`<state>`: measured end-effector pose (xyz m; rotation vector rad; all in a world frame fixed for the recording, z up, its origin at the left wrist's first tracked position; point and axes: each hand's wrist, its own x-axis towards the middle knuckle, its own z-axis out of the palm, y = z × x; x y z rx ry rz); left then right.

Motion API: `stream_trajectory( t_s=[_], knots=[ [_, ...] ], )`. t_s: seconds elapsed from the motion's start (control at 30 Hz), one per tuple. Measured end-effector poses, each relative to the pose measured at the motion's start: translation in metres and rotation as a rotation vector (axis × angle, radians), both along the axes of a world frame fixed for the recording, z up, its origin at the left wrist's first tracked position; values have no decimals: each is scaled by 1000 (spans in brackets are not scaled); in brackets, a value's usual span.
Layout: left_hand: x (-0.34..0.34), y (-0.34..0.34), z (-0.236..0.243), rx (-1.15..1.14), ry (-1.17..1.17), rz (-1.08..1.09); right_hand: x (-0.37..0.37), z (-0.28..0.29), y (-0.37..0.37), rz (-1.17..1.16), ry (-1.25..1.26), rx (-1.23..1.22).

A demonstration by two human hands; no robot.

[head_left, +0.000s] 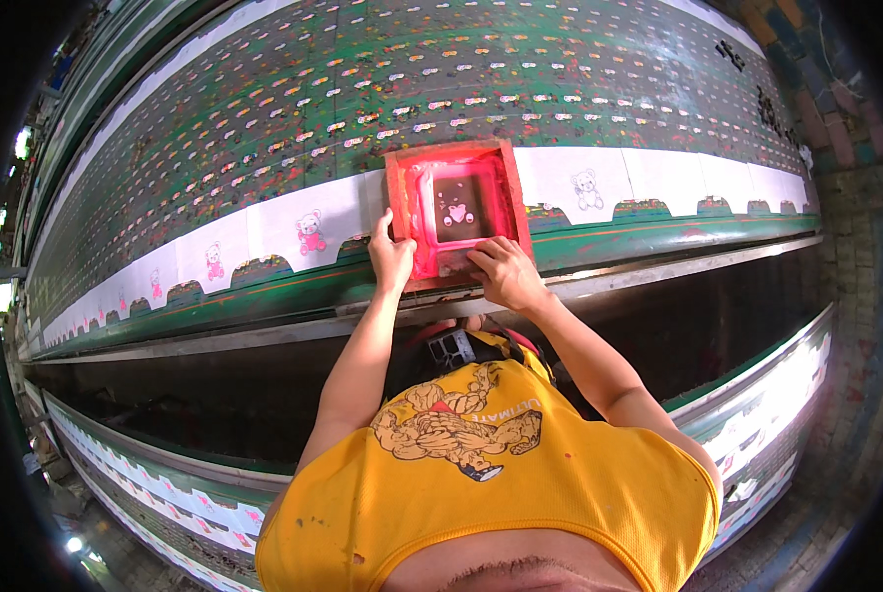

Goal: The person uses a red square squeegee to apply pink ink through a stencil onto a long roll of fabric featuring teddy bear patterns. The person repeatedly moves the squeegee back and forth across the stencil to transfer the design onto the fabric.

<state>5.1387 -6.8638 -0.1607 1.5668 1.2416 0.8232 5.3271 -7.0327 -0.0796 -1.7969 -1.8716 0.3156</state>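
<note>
A screen-printing frame (397, 187) with red-stained wooden sides lies on the strip of white cloth along the long table's near edge. Through its mesh window (458, 202) a pink heart-like shape and small marks show. My left hand (392, 259) grips the frame's near left corner, thumb up along the side. Over the near right part of the frame, my right hand (508, 274) is closed, its fingers curled on a greyish flat bar, seemingly a squeegee (451, 262), mostly covered by the hand. Left of the frame, the cloth carries pink-coloured bear prints (310, 233); right of it, a bear (586, 189) shows outlines only.
The long green and dark table (362, 109) holds many rows of small printed pieces. A metal rail (639, 280) runs along its near edge. Behind me, another table carries printed white strips (180, 498). A paved floor (856, 286) lies at the right.
</note>
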Motion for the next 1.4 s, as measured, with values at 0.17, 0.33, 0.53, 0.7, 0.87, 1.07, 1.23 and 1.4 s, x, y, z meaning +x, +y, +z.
stream_trajectory(
  t_s=[0.17,0.33,0.53,0.7,0.87,1.07,1.23,1.4],
  knots=[
    [-2,1,-6,-20,14,-2,-5,-12,15,-92,-19,52],
    [-2,0,-5,-4,20,-8,-5,-22,4,-69,-10,91],
    [-2,-3,1,56,21,0,6,30,3,16,-16,-105],
    [0,-5,11,-1,6,5,24,6,43,-118,-328,-147],
    [-1,-3,-2,165,53,-5,26,-12,67,-64,-469,-255],
    [-1,-3,0,47,74,-10,32,3,66,-110,-422,-307],
    [0,-4,8,66,62,-14,28,-15,58,-87,-408,-267],
    [-2,-5,3,71,53,-9,26,2,65,-116,-404,-308]
  ],
)
